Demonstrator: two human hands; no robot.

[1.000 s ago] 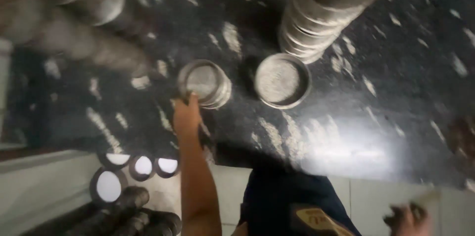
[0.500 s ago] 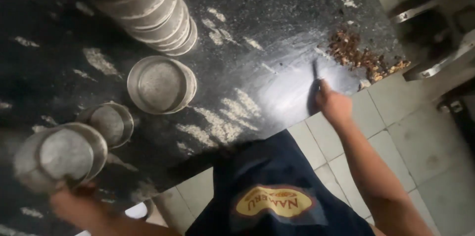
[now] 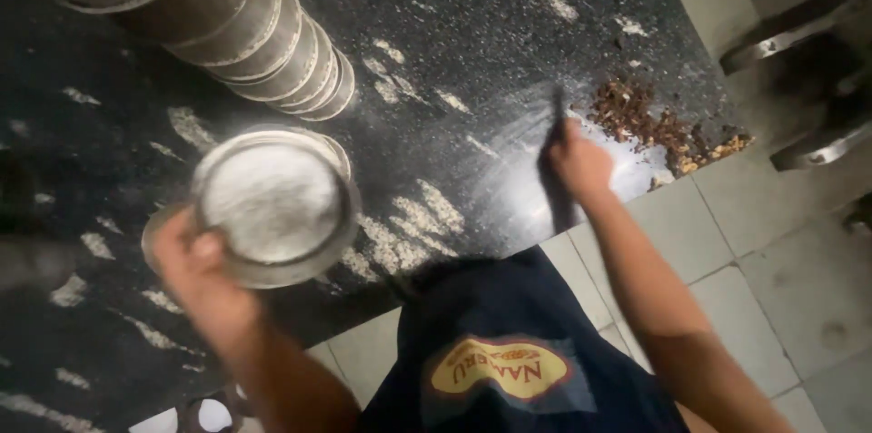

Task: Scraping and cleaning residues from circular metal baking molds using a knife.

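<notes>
The left hand (image 3: 195, 274) held a round metal tin (image 3: 272, 201) by its rim, just above the black table (image 3: 436, 60). Beyond it lay a long stack of tins (image 3: 245, 29). The right hand (image 3: 574, 160) was closed on a thin dark tool (image 3: 556, 156). Brown crumbs (image 3: 658, 129) lay just past that hand.

Silver-grey round tin (image 3: 272, 201), black white-flecked counter (image 3: 472, 42), brown crumbs (image 3: 658, 129), pale grey floor tiles (image 3: 781, 260).

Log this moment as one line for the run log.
left hand: holds round metal tin above black counter | right hand: grips dark scraper beside crumb pile | tin stack: behind
</notes>
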